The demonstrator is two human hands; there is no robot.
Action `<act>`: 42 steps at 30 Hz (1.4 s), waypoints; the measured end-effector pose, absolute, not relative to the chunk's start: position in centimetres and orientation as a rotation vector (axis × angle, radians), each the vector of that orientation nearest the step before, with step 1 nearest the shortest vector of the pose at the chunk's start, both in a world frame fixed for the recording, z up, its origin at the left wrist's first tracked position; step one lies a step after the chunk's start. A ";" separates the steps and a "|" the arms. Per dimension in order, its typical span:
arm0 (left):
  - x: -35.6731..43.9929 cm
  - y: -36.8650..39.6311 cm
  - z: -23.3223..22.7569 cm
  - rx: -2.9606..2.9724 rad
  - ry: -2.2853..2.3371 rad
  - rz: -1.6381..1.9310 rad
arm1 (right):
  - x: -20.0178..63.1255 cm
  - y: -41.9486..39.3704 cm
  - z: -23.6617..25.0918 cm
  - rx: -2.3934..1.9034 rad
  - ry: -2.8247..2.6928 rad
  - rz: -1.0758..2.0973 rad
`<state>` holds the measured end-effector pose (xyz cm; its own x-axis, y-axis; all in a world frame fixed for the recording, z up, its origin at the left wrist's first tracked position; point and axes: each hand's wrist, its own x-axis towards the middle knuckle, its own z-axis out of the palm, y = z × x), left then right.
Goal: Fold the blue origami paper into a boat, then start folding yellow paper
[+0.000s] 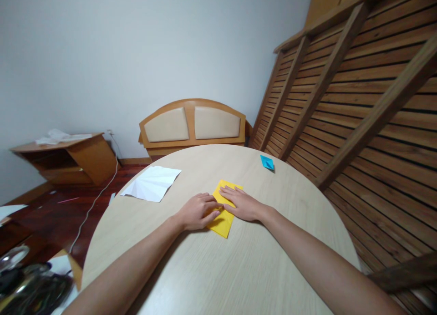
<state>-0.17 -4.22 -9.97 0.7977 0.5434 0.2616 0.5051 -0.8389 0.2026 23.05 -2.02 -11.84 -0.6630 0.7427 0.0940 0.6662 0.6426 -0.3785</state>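
The left hand (198, 212) lies with its fingers (212, 213) curled loosely together, tips pressing the near left part of the yellow paper (226, 205). The right hand (241, 205) rests flat, fingers (228, 194) stretched and slightly spread across the sheet's middle. Neither hand grips anything. The paper lies at the centre of the round table (239, 269); a white creased sheet (152, 183) lies to the left, and a small blue folded piece (266, 162) sits farther off.

Both forearms were bare from the lower edge of the view to the wrists, with no sleeve showing. The left hand (198, 211) and right hand (243, 205) were bare too: no glove, ring, watch or bracelet.
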 end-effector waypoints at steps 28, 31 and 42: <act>-1.0 -3.8 -10.4 2.818 0.927 0.434 | 26.2 -0.9 -11.7 -1.858 -2.391 0.259; -0.9 -3.9 -10.8 2.812 0.858 0.308 | 26.2 -0.9 -11.6 -1.719 -2.417 0.250; -1.1 -3.8 -10.3 2.824 0.923 0.407 | 25.1 -2.2 -11.0 -1.192 -2.656 0.482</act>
